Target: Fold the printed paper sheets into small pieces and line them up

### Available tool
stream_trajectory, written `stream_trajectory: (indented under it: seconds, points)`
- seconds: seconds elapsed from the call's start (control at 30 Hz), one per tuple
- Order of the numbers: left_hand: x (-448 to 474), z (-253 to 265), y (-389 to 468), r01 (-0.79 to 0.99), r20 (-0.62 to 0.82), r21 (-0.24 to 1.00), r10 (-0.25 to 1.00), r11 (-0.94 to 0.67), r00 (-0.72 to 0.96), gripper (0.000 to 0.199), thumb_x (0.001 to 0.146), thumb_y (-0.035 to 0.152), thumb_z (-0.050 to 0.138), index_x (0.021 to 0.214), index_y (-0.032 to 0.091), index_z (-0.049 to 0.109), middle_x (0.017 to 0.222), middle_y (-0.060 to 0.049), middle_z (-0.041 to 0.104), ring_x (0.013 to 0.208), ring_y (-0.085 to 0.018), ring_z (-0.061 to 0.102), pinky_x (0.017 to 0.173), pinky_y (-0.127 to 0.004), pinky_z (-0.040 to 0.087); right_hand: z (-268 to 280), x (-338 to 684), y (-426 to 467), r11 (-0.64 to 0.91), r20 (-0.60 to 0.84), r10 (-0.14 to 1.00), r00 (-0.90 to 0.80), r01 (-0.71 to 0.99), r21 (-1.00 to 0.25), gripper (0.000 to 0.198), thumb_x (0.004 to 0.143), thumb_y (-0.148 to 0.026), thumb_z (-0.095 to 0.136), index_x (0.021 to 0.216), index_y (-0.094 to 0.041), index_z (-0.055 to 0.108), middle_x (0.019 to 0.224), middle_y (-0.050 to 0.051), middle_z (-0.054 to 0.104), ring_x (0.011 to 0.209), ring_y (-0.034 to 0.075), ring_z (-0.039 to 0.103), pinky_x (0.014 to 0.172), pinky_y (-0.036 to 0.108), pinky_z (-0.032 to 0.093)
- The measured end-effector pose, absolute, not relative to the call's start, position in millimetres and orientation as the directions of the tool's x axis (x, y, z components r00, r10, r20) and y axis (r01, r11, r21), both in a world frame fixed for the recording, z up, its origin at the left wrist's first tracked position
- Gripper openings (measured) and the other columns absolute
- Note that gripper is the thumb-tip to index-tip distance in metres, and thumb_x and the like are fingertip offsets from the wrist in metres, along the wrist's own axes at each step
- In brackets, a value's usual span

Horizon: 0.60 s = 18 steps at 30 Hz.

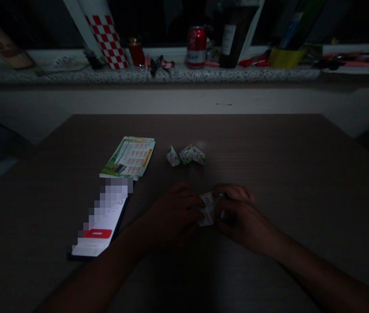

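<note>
Low over the table, a small printed paper card (207, 209) with rows of calendar-like numbers lies between my hands. My left hand (179, 215) holds its left edge, fingertips over the print and thumb side hidden. On the right side my right hand (236, 213) pinches the card with curled fingers, which cover much of that end. Beyond my hands stand folded paper pieces (191, 154), pointed in shape and made of similar printed paper. A stack of printed calendar cards (128, 156) lies to the left of them.
A phone (106, 226) with a lit screen lies on the brown table (269, 148), beside my left forearm. Behind the table, a granite sill (171, 77) carries a red can (196, 47), a dark bottle (234, 41), a checkered tube (108, 41) and a yellow container (285, 57).
</note>
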<state>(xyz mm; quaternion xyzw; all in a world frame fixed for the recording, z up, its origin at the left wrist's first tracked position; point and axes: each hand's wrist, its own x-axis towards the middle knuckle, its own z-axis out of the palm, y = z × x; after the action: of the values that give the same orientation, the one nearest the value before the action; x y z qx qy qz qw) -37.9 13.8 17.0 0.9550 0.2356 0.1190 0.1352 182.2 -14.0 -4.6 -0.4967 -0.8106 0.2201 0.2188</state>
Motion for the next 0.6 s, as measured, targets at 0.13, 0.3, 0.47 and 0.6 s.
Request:
stream_trajectory:
  seconds: [0.13,0.3,0.47,0.6]
  points:
    - [-34,20,17,0.435,0.126,0.327,0.495,-0.839,0.86,0.015,0.087,0.019,0.054,0.097,0.02,0.066,0.102,-0.005,0.067,0.1,-0.021,0.057,0.101,-0.042,0.031,-6,183,-14,0.403,0.131,0.905,-0.404,0.72,-0.565,0.012,0.07,-0.012,0.065,0.075,-0.023,0.063,0.109,0.003,0.061,0.112,0.025,0.05,0.095,0.043,0.03]
    - [-30,20,21,0.453,0.085,0.34,0.507,-0.824,0.858,0.015,0.091,0.021,0.05,0.094,0.019,0.064,0.091,-0.004,0.066,0.091,-0.02,0.054,0.094,-0.04,0.035,-6,183,-13,0.397,0.115,0.907,-0.406,0.732,-0.554,0.013,0.07,-0.014,0.066,0.077,-0.024,0.066,0.111,0.003,0.061,0.113,0.025,0.049,0.095,0.042,0.031]
    - [-28,18,22,0.437,0.105,0.384,0.509,-0.814,0.855,0.014,0.091,0.018,0.049,0.097,0.019,0.061,0.099,-0.004,0.065,0.094,-0.02,0.052,0.093,-0.038,0.034,-5,182,-14,0.379,0.103,0.914,-0.391,0.74,-0.555,0.013,0.069,-0.013,0.067,0.075,-0.025,0.066,0.111,0.002,0.061,0.114,0.025,0.049,0.095,0.041,0.03]
    - [-27,19,23,0.449,0.076,0.413,0.521,-0.793,0.85,0.015,0.091,0.018,0.048,0.098,0.02,0.061,0.096,-0.004,0.065,0.095,-0.02,0.052,0.092,-0.037,0.033,-6,183,-14,0.376,0.103,0.916,-0.387,0.742,-0.555,0.014,0.069,-0.013,0.067,0.075,-0.025,0.067,0.111,0.001,0.062,0.113,0.025,0.05,0.096,0.042,0.03]
